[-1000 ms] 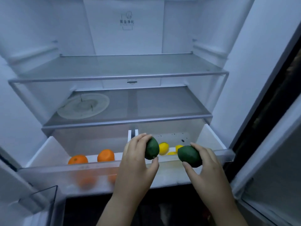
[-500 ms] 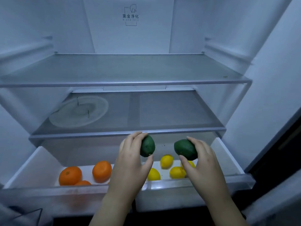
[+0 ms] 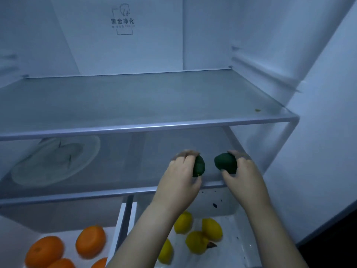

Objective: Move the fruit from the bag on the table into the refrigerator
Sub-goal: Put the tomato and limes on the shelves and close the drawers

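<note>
- Both hands are inside the refrigerator (image 3: 154, 45). The left hand (image 3: 181, 176) has its fingers (image 3: 185, 157) curled over the left green fruit (image 3: 199, 166), thumb underneath. The right hand (image 3: 243, 176) grips the right green fruit (image 3: 225, 165) the same way.
- Both fruits sit over the front right part of the lower shelf (image 3: 135, 161). I can't tell if they're touching the glass or just above it.
- Biggest worry imo: they're round and the glass is smooth. Let go this near the front edge and one could roll off into the open drawer below, or out past it.
- The two fruits are close together, so setting both down at once might knock one into the other and start it rolling.
- The upper shelf (image 3: 135, 97) hangs right over the hands, so lifting the knuckles on the way out could bump it.
- Containers: the left drawer (image 3: 17, 225) has oranges (image 3: 90, 241), four that I can see, some cut off by the frame.
- The right drawer (image 3: 241, 238) holds lemons (image 3: 211, 229), about four, one partly behind the left forearm.
- A pale plate (image 3: 56, 159) sits on the left of the lower shelf with nothing on it as far as I can tell.
- The bag and the surface it's on aren't in view.
</note>
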A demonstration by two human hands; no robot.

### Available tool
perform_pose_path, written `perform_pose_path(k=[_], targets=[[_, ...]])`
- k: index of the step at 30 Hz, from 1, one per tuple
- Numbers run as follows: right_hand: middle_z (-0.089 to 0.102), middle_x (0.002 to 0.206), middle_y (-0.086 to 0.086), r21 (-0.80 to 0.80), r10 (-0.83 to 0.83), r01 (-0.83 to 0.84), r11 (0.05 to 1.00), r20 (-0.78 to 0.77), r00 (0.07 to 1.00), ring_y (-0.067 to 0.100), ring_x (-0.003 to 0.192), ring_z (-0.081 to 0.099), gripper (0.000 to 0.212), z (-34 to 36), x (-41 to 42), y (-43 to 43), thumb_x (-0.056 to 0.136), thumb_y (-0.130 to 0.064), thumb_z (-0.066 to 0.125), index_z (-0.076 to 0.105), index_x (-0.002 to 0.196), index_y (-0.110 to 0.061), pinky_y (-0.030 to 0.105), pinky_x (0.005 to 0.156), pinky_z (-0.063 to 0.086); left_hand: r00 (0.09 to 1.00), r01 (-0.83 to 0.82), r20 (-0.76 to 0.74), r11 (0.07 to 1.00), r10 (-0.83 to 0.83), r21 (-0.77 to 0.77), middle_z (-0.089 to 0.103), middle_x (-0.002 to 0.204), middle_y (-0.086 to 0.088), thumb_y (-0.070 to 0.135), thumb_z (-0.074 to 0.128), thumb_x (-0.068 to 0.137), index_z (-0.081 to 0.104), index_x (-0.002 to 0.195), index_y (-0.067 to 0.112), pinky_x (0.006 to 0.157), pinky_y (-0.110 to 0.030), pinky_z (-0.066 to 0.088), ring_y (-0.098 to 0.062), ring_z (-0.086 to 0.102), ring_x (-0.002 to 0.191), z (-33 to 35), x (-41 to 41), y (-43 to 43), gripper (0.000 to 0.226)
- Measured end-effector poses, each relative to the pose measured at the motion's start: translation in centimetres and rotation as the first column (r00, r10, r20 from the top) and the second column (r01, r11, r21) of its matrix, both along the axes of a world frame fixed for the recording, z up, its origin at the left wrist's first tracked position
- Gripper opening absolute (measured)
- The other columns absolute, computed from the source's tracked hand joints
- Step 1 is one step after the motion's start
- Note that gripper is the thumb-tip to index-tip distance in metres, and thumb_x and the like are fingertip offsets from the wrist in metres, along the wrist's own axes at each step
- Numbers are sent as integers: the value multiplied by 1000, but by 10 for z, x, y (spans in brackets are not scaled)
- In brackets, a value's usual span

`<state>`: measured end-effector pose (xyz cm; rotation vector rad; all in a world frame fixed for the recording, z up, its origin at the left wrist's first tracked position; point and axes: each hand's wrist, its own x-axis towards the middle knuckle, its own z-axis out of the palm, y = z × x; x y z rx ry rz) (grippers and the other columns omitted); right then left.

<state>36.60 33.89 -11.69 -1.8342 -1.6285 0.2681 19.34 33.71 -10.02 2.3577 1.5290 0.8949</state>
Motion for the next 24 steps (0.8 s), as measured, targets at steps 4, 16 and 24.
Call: perform_pose_path(k=[4, 16, 24], targets=[[46, 136, 4, -35, 13, -13, 999, -7, 1000, 19, 116, 48, 57, -14, 9, 19, 85, -20, 64, 42, 137, -18, 15, 84, 30, 996, 24, -79, 997, -30, -69, 28, 149, 6, 19, 52, 89, 31, 144, 19, 100, -22, 36, -10, 25, 136, -12, 15, 32, 59], [42, 139, 6, -5, 14, -14, 1000, -115, 993, 21, 123, 44, 63, -30, 7, 26, 84, -21, 67, 36, 140, -19, 17, 91, 29, 1000, 5, 11, 992, -4, -130, 17, 154, 9, 19, 57, 88, 24, 146, 30, 96, -16, 34, -8, 20, 138, -44, 14, 43, 67], [43, 139, 6, 18, -8, 10, 1000, -139, 990, 22, 125, 43, 67, -29, 7, 24, 83, -21, 68, 35, 141, -18, 22, 94, 31, 996, -22, -89, 982, 6, -185, -22, 155, 12, 46, 46, 94, -15, 147, 34, 110, -26, 30, -7, -5, 144, -42, 11, 30, 82]])
